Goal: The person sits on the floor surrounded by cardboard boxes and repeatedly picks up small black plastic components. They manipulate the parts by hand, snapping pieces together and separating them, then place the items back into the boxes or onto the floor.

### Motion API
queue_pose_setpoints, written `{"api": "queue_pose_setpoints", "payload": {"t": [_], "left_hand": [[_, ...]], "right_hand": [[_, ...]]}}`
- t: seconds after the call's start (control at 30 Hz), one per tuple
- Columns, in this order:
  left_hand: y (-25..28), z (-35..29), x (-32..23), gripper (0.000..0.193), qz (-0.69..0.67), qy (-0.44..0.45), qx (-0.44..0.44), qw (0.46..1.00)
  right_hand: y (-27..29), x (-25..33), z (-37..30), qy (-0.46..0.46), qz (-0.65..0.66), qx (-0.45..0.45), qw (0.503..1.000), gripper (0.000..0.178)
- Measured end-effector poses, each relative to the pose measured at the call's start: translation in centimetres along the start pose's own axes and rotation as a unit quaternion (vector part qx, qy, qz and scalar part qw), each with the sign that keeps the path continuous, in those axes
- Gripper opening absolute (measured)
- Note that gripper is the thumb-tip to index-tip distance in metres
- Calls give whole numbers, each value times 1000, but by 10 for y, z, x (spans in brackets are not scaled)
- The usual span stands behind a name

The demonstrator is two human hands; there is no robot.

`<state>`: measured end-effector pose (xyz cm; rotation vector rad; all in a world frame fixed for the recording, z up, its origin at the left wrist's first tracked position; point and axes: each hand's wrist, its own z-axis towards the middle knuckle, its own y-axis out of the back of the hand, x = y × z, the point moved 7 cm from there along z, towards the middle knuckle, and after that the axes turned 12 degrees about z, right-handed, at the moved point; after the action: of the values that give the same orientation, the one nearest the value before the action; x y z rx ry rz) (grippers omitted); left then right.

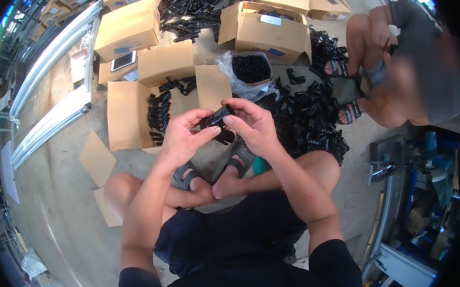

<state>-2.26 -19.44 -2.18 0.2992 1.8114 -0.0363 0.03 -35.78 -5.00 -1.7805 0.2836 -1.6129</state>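
While a glossy black tubular fitting point(217, 119) is held up near the centre of the scene, it is gripped from both sides: its left end is pinched between the thumb and fingers of the bare left hand point(183, 141), and its right end is clasped by the thumb and fingers of the bare right hand point(255, 126). Just beyond, to the left, an open brown cardboard carton point(127, 116) is partly filled with black fittings. To the right, a loose heap of glossy black fittings point(312, 120) is spread on the grey concrete floor point(67, 185), beside another person point(409, 65).
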Motion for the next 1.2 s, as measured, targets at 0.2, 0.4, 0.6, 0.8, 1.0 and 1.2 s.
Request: {"api": "queue_pose_setpoints", "payload": {"t": [0.2,0.4,0.6,0.8,1.0,1.2], "left_hand": [[29,14,4,33,29,-13,-52,998],[58,17,-16,31,97,-24,-113,989],[87,24,-17,37,161,-43,-165,972],[97,30,-16,38,178,-68,-158,969],[95,34,-16,37,237,-108,-162,952],[101,13,-44,36,296,-153,-216,918]], "right_hand": [[6,-13,44,-31,-96,-16,995,36],[153,-16,185,13,-492,-182,852,28],[245,-92,232,-34,-730,-126,671,25],[260,-151,250,-64,-736,-172,652,19],[266,-146,228,-61,-724,-188,661,14],[204,-112,182,21,-611,-138,779,22]]}}
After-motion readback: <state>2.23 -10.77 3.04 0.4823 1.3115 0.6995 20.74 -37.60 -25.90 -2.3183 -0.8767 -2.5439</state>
